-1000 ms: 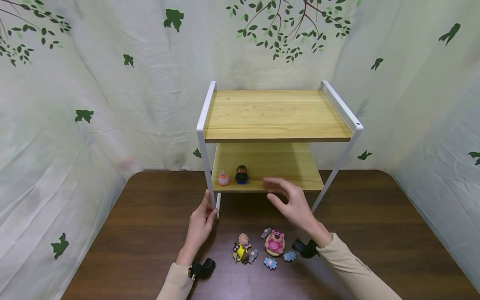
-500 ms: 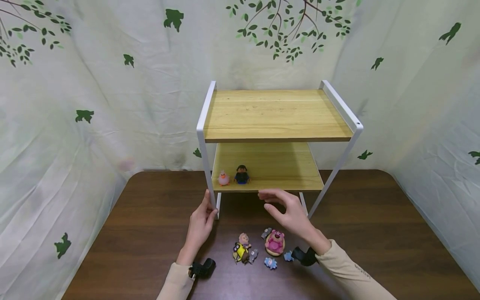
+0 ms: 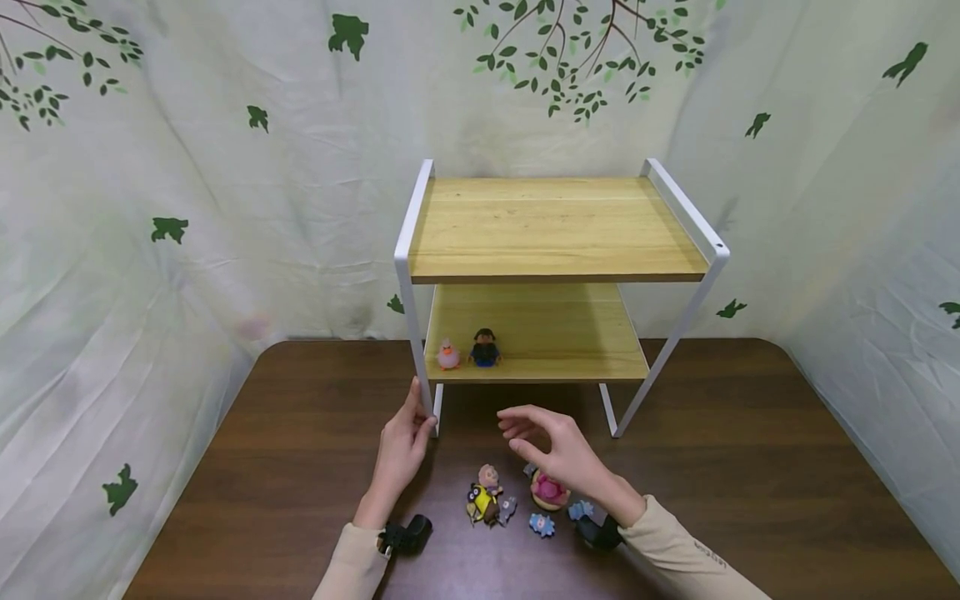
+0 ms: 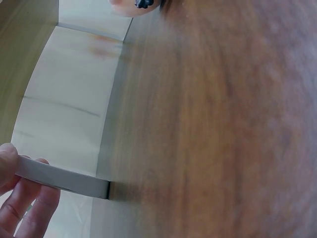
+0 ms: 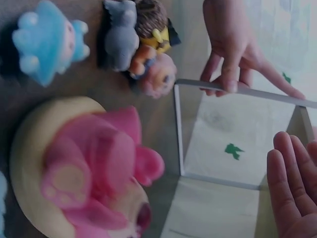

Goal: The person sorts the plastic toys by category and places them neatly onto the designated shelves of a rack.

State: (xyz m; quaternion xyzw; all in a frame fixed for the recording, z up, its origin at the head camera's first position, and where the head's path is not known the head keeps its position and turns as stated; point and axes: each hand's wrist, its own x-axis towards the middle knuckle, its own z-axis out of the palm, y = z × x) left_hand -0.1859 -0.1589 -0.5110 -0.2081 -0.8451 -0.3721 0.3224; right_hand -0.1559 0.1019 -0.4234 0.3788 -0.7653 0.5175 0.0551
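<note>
My left hand [image 3: 401,450] holds the white front left leg [image 4: 64,181] of a two-tier shelf, thumb on one side and fingers on the other. The right hand [image 3: 558,446] hovers over the table with relaxed fingers and nothing in them. Below it sits a pink bear figurine [image 5: 99,168] on a cream base, partly hidden in the head view. Left of the bear lie a small figure in yellow [image 3: 482,502], a pink-headed figure [image 3: 489,477] and a grey figurine [image 5: 121,37]. Two blue figurines [image 3: 542,525] lie nearest me.
On the lower wooden shelf board [image 3: 570,342] stand a pink duck-like figurine [image 3: 448,356] and a dark-haired figure [image 3: 485,348]. The upper board [image 3: 555,229] overhangs them. A white leaf-printed cloth [image 3: 262,192] surrounds the brown table [image 3: 300,467].
The right hand has drawn back from the front edge of the lower shelf, down and left toward the figurines on the table. My left hand has stayed on the leg.
</note>
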